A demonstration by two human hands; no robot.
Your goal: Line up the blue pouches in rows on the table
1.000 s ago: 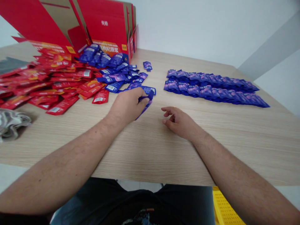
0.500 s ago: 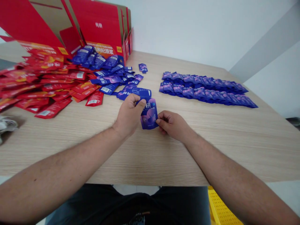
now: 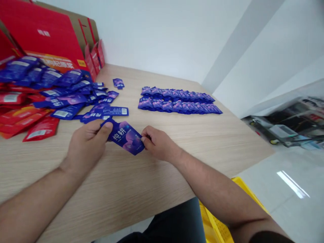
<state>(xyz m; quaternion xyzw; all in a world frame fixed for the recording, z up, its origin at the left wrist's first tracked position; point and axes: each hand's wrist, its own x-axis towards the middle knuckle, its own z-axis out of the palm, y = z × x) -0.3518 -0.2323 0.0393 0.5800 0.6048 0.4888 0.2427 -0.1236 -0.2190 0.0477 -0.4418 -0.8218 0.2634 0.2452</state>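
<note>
**Blue-purple sachet (image 3: 125, 137) pinched between both hands, centre of frame**

Left hand (image 3: 86, 145) grips one end, thumb on top; right hand (image 3: 158, 143) pinches the far corner with its fingertips (image 3: 143, 138). Loose blue sachets (image 3: 68, 111) lie just beyond, on the wooden table (image 3: 126, 189); two neat rows of purple sachets (image 3: 177, 101) sit right of them; red sachets (image 3: 40, 129) at left edge; red carton (image 3: 43, 37) upper left.

Left of the bench (image 3: 212, 141), the red carton (image 3: 43, 33) and the red sachets (image 3: 11, 98) ran off the picture's edge. Below the bench, the yellow crate (image 3: 215, 219) was cut off and partly hidden by the right forearm (image 3: 215, 182). Right of the bench, the clutter (image 3: 286, 128) was too blurred to tell apart. On the bench, the small print on the blue sachet (image 3: 125, 138) could not be read.
</note>
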